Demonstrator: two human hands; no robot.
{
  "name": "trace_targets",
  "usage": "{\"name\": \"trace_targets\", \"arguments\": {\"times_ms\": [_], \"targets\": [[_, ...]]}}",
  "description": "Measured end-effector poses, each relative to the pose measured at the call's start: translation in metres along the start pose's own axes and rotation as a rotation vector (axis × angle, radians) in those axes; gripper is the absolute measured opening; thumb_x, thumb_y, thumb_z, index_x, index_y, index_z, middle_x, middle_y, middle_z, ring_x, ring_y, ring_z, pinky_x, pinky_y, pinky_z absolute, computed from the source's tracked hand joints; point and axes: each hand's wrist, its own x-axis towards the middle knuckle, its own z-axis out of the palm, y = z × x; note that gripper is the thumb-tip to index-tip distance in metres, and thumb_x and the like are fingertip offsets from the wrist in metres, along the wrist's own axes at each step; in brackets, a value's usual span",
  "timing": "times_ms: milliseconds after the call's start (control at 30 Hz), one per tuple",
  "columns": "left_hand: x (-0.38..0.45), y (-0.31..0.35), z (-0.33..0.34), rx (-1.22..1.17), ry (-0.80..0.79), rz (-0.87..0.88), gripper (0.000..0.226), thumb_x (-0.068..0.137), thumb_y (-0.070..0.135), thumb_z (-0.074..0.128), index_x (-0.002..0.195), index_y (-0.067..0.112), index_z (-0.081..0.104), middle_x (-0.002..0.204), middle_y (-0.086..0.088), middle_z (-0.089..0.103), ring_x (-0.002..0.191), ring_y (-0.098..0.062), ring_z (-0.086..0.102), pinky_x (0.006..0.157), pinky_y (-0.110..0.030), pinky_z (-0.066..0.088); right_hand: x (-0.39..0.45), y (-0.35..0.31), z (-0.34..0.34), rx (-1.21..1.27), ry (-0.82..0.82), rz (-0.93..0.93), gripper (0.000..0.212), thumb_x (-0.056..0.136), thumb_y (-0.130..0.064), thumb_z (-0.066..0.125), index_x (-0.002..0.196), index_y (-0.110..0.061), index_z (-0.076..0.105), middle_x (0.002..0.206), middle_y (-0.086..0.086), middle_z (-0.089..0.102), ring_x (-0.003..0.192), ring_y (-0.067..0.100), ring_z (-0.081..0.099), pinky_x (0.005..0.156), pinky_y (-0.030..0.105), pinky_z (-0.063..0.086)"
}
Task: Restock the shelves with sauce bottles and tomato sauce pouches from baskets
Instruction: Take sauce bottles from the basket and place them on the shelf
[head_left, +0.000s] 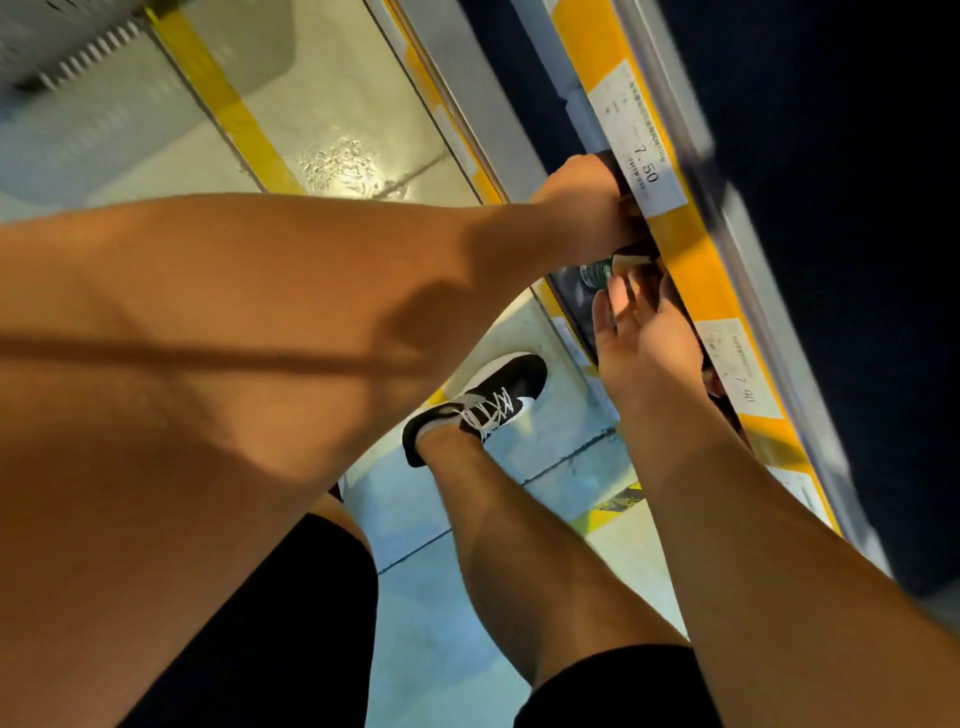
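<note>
Bottle (597, 273) gripped by left hand (587, 208) under yellow shelf edge (691, 260); right hand (644, 353) spread above tiled floor (426, 597).

The fingers of the left hand (584, 200) go under the yellow shelf edge (691, 260) and are hidden, so what they hold cannot be told. Of the bottle (597, 271) only a small green part shows between the two hands. The right hand (644, 348) covers things behind it. The small print on the price labels (641, 150) is blurred.
</note>
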Motion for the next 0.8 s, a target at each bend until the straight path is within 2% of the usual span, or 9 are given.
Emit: {"name": "trace_targets", "arguments": {"times_ms": [67, 167, 267, 433, 533, 633, 700, 733, 800], "targets": [[0.002, 0.005, -0.002, -0.054, -0.025, -0.049, 0.023, 0.096, 0.032, 0.068, 0.115, 0.019, 0.069, 0.09, 0.013, 0.06, 0.092, -0.012, 0.06, 0.06, -0.009, 0.039, 0.006, -0.004, 0.001, 0.056, 0.042, -0.075, 0.039, 0.106, -0.032, 0.036, 0.124, -0.032, 0.071, 0.16, 0.021, 0.039, 0.147, 0.031, 0.042, 0.107, 0.037, 0.05], [-0.013, 0.014, -0.012, -0.031, -0.081, -0.077, 0.034, 0.098, 0.029, 0.063, 0.131, 0.019, 0.065, 0.117, 0.0, 0.066, 0.104, -0.019, 0.063, 0.083, -0.025, 0.05, -0.009, -0.004, -0.004, -0.027, 0.119, -0.092, 0.037, 0.107, -0.014, 0.051, 0.143, -0.008, 0.053, 0.128, 0.013, 0.071, 0.116, 0.03, 0.07, 0.08, 0.041, 0.062], [-0.053, 0.003, -0.022, 0.028, -0.07, -0.088, 0.027, 0.097, 0.012, 0.054, 0.122, 0.012, 0.064, 0.11, -0.004, 0.063, 0.104, -0.023, 0.063, 0.079, -0.026, 0.043, -0.049, 0.004, -0.014, -0.203, 0.021, -0.081, 0.037, 0.105, -0.014, 0.055, 0.142, -0.011, 0.054, 0.128, 0.007, 0.071, 0.115, 0.024, 0.071, 0.084, 0.036, 0.061], [-0.172, -0.025, -0.047, -0.061, -0.099, -0.22, 0.023, 0.096, 0.015, 0.064, 0.119, 0.012, 0.068, 0.1, 0.002, 0.06, 0.093, -0.014, 0.055, 0.09, -0.03, 0.048, -0.13, 0.017, -0.046, -0.327, 0.088, -0.055, 0.039, 0.103, -0.011, 0.059, 0.142, -0.006, 0.052, 0.129, 0.013, 0.07, 0.113, 0.028, 0.072, 0.089, 0.039, 0.059], [-0.252, -0.029, -0.072, -0.085, -0.132, -0.315, 0.02, 0.096, 0.018, 0.065, 0.116, 0.014, 0.068, 0.103, -0.008, 0.07, 0.092, -0.023, 0.064, 0.081, -0.031, 0.051, -0.195, 0.021, -0.062, -0.392, 0.117, -0.072, 0.027, 0.099, -0.01, 0.064, 0.126, -0.009, 0.06, 0.121, 0.013, 0.072, 0.102, 0.025, 0.074, 0.079, 0.034, 0.058], [-0.332, -0.015, -0.106, -0.051, -0.117, -0.36, 0.01, 0.099, 0.017, 0.061, 0.108, 0.019, 0.066, 0.083, -0.001, 0.064, 0.073, -0.021, 0.061, 0.057, -0.009, 0.038, -0.269, 0.022, -0.076, -0.423, 0.095, -0.104, 0.02, 0.09, -0.007, 0.072, 0.103, -0.014, 0.059, 0.111, 0.018, 0.068, 0.082, 0.026, 0.068, 0.064, 0.031, 0.05], [-0.384, -0.005, -0.127, 0.025, -0.085, -0.327, 0.007, 0.1, 0.016, 0.061, 0.1, 0.023, 0.064, 0.074, 0.008, 0.055, 0.066, -0.013, 0.056, 0.061, -0.006, 0.039, -0.315, 0.025, -0.087, -0.529, 0.129, -0.14, 0.016, 0.096, -0.005, 0.067, 0.103, -0.017, 0.058, 0.111, 0.016, 0.072, 0.087, 0.028, 0.071, 0.075, 0.036, 0.056], [-0.407, -0.005, -0.134, 0.006, -0.071, -0.316, 0.008, 0.098, 0.015, 0.063, 0.097, 0.024, 0.063, 0.077, 0.006, 0.058, 0.071, -0.017, 0.06, 0.067, -0.009, 0.045, -0.335, 0.027, -0.094, -0.605, 0.153, -0.171, 0.015, 0.098, -0.004, 0.065, 0.104, -0.016, 0.06, 0.111, 0.014, 0.075, 0.091, 0.03, 0.072, 0.082, 0.042, 0.057], [-0.443, -0.004, -0.15, -0.04, -0.043, -0.301, 0.01, 0.096, 0.014, 0.066, 0.097, 0.024, 0.064, 0.09, -0.004, 0.067, 0.084, -0.022, 0.066, 0.084, -0.032, 0.055, -0.372, 0.032, -0.111, -0.763, 0.16, -0.253, 0.015, 0.098, -0.001, 0.064, 0.111, -0.01, 0.064, 0.107, 0.014, 0.076, 0.094, 0.036, 0.073, 0.086, 0.05, 0.057]]}}
